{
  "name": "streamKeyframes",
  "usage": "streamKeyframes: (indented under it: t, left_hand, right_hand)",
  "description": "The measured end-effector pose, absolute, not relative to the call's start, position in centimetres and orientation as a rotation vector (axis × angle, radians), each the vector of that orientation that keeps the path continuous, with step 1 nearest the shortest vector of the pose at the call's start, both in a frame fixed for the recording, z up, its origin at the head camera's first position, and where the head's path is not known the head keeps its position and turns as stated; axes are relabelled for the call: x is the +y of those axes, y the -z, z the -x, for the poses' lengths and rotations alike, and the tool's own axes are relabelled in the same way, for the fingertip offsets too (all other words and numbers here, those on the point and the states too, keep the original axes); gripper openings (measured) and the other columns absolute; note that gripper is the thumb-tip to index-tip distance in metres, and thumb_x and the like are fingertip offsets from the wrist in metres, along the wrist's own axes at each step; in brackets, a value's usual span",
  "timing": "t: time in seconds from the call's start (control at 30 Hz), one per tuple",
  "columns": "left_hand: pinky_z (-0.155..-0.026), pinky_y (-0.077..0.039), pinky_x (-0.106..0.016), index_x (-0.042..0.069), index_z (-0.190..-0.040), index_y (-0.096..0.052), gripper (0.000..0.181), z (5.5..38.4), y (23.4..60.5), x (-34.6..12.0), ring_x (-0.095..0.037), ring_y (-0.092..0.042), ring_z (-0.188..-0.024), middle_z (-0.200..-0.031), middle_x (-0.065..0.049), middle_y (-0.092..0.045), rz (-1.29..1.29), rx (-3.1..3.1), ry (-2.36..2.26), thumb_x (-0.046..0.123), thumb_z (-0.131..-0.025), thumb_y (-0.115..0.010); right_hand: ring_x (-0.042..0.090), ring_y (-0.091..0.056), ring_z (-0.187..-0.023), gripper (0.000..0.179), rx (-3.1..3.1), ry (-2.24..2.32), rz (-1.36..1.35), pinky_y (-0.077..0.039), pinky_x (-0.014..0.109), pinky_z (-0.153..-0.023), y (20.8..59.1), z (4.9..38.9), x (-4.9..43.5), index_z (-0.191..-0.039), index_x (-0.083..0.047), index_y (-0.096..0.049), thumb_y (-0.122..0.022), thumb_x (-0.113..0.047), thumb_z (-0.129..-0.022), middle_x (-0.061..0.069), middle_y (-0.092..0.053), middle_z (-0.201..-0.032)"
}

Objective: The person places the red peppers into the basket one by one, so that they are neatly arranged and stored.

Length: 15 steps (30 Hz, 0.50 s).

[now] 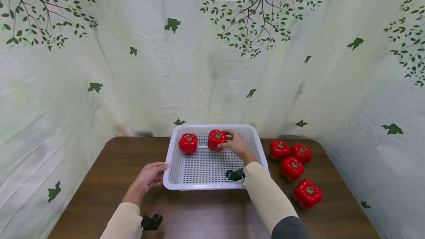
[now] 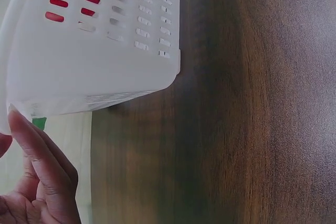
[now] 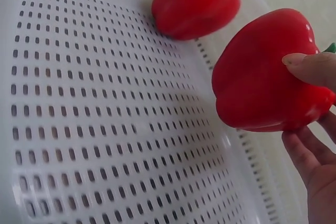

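Basket (image 1: 212, 186): left rim pinched by left hand (image 1: 149, 176); red pepper (image 1: 188, 144) inside; second pepper (image 1: 215, 141) near far wall, gripped by right hand (image 1: 237, 145); four peppers (image 1: 292, 168) right of basket

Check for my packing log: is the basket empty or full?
Neither: one pepper sits inside the basket; the right hand grips another.

From my end it's glossy red everywhere, peppers (image 1: 188, 144) topped with green stems (image 1: 310, 190), blazing against a white basket (image 1: 206, 186) patterned in slotted rows! I've got dark brown woodgrain on the table (image 1: 99, 187), cream sleeves (image 1: 123, 222), and a pale curtain (image 1: 149, 80) printed with green leaves and reddish-brown branches.
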State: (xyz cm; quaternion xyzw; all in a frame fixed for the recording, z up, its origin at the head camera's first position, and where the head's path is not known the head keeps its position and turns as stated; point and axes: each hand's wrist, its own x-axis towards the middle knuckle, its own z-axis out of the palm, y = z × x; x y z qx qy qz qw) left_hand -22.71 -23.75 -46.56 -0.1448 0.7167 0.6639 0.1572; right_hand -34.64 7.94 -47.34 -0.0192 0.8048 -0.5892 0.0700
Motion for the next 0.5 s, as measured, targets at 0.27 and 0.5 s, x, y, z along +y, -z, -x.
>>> streamKeyframes:
  t: [0.27, 0.5]
  left_hand:
    - [-0.071, -0.057, -0.035, -0.005, -0.126, -0.054, 0.051, 22.4, 46.7, -23.4, -0.023, -0.068, -0.079, -0.107, -0.014, -0.066, 0.431, 2.080, -1.889, 0.034, -0.094, -0.062]
    - [-0.072, -0.057, -0.035, -0.005, -0.127, -0.053, 0.052, 22.3, 46.5, -23.6, -0.023, -0.067, -0.079, -0.108, -0.015, -0.065, 0.435, 2.092, -1.882, 0.034, -0.094, -0.062]
  right_hand:
    - [0.034, -0.051, -0.121, 0.064, 2.401, 1.768, 0.094, -0.047, 0.049, -0.097, 48.2, 35.1, 6.8, -0.136, -0.013, -0.053, -0.079, -0.005, -0.078, 0.010, -0.054, -0.134]
    - [0.034, -0.052, -0.121, 0.063, 2.420, 1.722, 0.097, -0.046, 0.048, -0.098, 48.3, 35.5, 5.3, -0.135, -0.013, -0.056, -0.080, -0.005, -0.077, 0.011, -0.056, -0.132]
